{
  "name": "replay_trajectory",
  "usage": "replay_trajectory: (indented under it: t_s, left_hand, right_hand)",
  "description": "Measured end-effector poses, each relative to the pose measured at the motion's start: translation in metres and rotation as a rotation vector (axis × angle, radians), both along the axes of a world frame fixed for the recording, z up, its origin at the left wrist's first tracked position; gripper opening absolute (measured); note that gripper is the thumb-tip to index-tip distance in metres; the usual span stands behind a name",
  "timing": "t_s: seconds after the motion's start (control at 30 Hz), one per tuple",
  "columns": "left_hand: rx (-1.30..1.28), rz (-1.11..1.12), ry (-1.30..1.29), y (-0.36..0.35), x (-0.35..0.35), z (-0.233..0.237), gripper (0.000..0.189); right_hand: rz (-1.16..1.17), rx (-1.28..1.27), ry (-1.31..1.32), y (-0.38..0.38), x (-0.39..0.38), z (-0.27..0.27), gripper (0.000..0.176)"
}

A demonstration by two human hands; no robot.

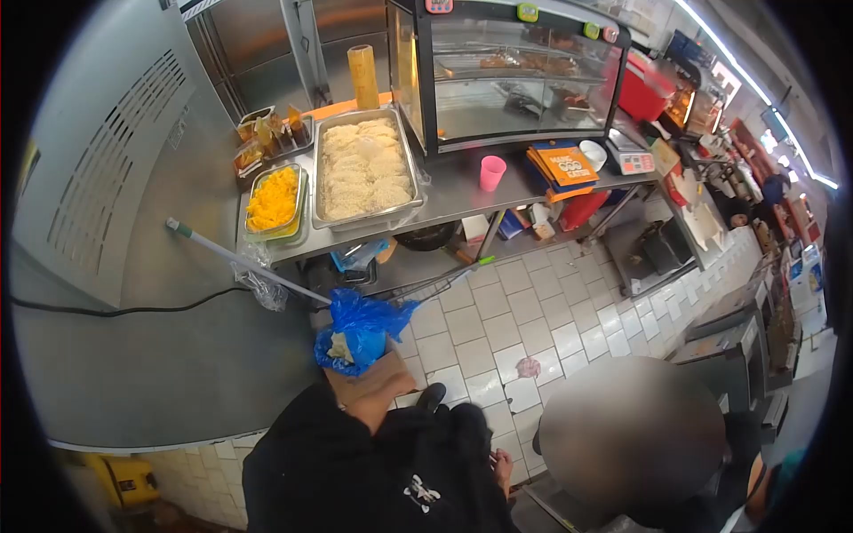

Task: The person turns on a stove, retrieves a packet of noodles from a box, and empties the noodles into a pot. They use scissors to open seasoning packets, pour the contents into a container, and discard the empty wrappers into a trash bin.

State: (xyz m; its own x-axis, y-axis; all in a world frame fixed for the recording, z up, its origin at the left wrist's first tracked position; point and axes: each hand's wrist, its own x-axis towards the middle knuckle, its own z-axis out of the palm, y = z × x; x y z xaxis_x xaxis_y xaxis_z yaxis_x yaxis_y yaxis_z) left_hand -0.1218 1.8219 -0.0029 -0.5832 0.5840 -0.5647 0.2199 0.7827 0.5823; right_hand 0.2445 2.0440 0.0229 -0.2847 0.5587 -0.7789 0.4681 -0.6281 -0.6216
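My left forearm (369, 410) reaches down from a black sleeve to a cardboard box (355, 384). Its hand blends into the brown cardboard, so I cannot make out the fingers. Above the box is a blue plastic bag (360, 324), gathered open, with something pale inside. Low beside my black clothing, my right hand (502, 468) hangs with its fingers loosely bent and slightly apart. Nothing shows in it. The nearest surface to that hand is the tiled floor (471, 333).
A steel counter (444, 191) bears a tray of breaded pieces (369, 169), a tub of yellow food (273, 200), a pink cup (491, 172) and a glass display case (524, 84). A pole (244, 259) leans left of the bag. A co-worker (742, 444) is close on the right.
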Motion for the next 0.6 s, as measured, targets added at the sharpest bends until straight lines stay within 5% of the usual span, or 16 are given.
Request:
replay_trajectory:
  t_s: [0.03,0.1,0.27,0.37,0.47,0.6]
  left_hand:
    - [0.102,0.042,0.021,0.040,-0.015,-0.001,0.045]
    - [0.150,0.075,-0.098,0.121,-0.043,-0.030,0.043]
    - [0.460,0.264,-0.548,0.303,-0.117,0.035,0.031]
    - [0.739,0.095,-0.204,0.398,-0.189,0.019,0.023]
    - [0.842,0.184,-0.016,0.488,-0.270,0.080,0.029]
    - [0.763,0.279,0.740,0.594,-0.355,0.164,0.045]
  right_hand:
    - [0.311,0.286,0.013,0.017,0.047,-0.117,0.033]
    - [0.153,0.030,-0.020,0.025,0.003,-0.075,0.033]
    - [-0.095,-0.095,0.001,0.109,-0.062,-0.055,0.033]
    - [-0.269,-0.088,0.012,0.174,-0.068,-0.054,0.033]
    - [-0.440,-0.090,0.005,0.229,-0.055,-0.050,0.034]
    - [-0.654,-0.089,0.059,0.293,-0.044,-0.061,0.034]
